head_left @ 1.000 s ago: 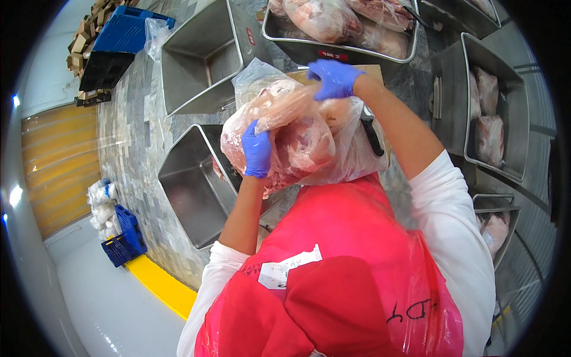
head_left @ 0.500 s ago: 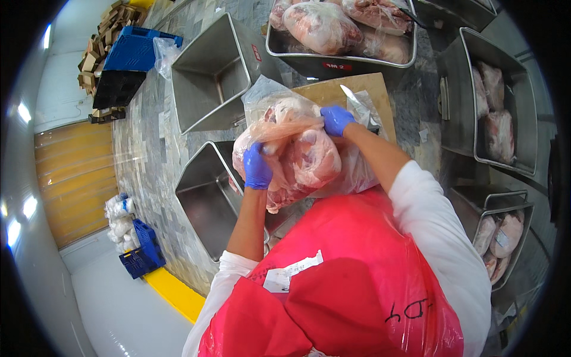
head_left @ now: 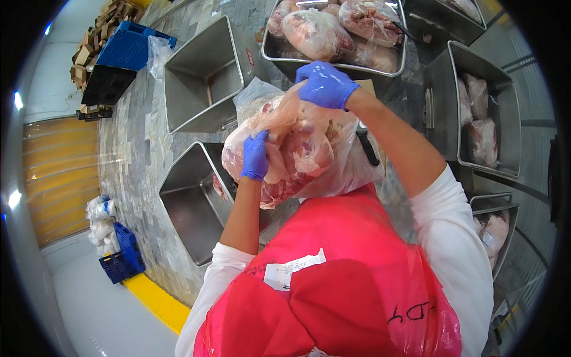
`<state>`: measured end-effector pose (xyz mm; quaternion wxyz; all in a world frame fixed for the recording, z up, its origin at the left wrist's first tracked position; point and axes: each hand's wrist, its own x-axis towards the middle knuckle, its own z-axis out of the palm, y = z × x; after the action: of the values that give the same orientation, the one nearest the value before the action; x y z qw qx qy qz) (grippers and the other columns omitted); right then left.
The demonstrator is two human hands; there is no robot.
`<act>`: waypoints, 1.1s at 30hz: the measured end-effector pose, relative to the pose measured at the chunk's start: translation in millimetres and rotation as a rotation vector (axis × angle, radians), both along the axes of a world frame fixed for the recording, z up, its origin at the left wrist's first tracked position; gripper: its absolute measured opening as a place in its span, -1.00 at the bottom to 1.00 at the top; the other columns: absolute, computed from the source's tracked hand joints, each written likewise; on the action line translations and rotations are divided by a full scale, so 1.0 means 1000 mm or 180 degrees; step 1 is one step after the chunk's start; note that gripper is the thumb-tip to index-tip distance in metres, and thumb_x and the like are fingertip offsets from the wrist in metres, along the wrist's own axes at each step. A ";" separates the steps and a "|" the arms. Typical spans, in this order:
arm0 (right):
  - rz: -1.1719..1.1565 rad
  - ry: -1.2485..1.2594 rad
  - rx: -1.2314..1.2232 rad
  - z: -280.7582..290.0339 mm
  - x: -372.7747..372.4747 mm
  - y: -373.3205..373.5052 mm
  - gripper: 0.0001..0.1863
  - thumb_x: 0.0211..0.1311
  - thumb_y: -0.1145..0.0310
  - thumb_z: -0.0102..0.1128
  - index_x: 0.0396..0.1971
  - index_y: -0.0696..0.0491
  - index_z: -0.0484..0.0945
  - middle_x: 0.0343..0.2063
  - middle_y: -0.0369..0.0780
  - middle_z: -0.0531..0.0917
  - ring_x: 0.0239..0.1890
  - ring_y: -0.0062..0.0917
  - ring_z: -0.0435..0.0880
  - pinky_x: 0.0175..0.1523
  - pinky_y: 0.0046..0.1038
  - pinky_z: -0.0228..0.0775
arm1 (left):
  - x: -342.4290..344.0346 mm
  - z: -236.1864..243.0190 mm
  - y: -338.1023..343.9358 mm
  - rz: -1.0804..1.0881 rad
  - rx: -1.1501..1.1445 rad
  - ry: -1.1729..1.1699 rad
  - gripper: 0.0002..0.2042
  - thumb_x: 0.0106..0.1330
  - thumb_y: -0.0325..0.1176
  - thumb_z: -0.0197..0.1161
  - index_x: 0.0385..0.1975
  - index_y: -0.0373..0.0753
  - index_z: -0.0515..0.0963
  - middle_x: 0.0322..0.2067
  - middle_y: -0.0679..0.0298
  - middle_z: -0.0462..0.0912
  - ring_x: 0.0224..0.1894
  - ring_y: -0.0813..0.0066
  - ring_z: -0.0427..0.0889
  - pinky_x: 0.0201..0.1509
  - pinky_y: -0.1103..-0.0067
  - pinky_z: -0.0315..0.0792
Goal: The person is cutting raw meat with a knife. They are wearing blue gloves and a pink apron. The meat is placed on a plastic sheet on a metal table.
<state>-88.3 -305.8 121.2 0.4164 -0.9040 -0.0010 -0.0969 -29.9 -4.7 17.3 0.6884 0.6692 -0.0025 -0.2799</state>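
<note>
A large piece of raw meat (head_left: 309,156) lies in front of me, partly wrapped in a clear plastic bag (head_left: 291,106). My left hand (head_left: 256,156), in a blue glove, is closed on the bag at the left side of the meat. Higher up and to the right, my right hand (head_left: 324,86), gloved too, is closed on the far side of the bag and holds the film stretched up. The fingertips of both hands are partly hidden. Just right of the meat lies a knife with a black handle (head_left: 367,147); plastic and cardboard surround it.
Steel bins (head_left: 205,71) stand at left, one close beside my left forearm (head_left: 241,208). A bin of bagged meat (head_left: 318,33) is beyond the work surface. More meat bins (head_left: 491,119) line the right. Blue pallets (head_left: 128,44) stand far left.
My right hand has moved up and away, pulling the plastic film off the meat's top. More of the black knife handle shows. My left hand keeps its hold.
</note>
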 end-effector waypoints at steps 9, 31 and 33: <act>0.0409 -0.0254 0.0978 0.080 0.046 0.075 -0.74 0.07 0.24 0.25 -0.39 0.13 0.70 -0.36 0.04 0.73 -0.30 -0.10 0.73 -0.12 -0.25 0.57 | -0.013 0.034 0.030 -0.0925 0.1738 -0.1440 -0.42 0.27 -0.16 0.49 0.18 -0.39 0.54 0.01 0.09 0.68 0.09 0.33 0.64 0.20 0.42 0.49; -0.1924 0.0355 0.3167 -0.215 0.013 0.074 -0.54 0.28 0.19 0.34 0.08 0.16 0.67 -0.08 -0.06 0.77 -0.05 -0.45 0.71 0.08 -0.36 0.54 | 0.011 0.097 -0.049 0.0366 -0.0481 -0.0073 -0.68 0.46 -0.41 0.27 0.16 -0.27 0.52 0.04 0.19 0.66 0.03 0.29 0.69 0.07 0.35 0.62; -0.2039 0.0135 0.3058 -0.224 0.030 0.070 -0.64 0.36 0.20 0.22 -0.06 0.17 0.73 -0.19 -0.03 0.80 -0.14 -0.41 0.74 0.00 -0.31 0.54 | 0.018 0.098 -0.052 0.0393 -0.0452 -0.0143 -0.67 0.46 -0.42 0.25 0.18 -0.27 0.50 0.07 0.16 0.65 0.07 0.23 0.68 0.11 0.29 0.63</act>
<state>-58.4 -236.0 -102.8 0.7300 -0.5704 0.3252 -0.1897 -12.3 -56.6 115.6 0.7498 0.6236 0.0035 -0.2210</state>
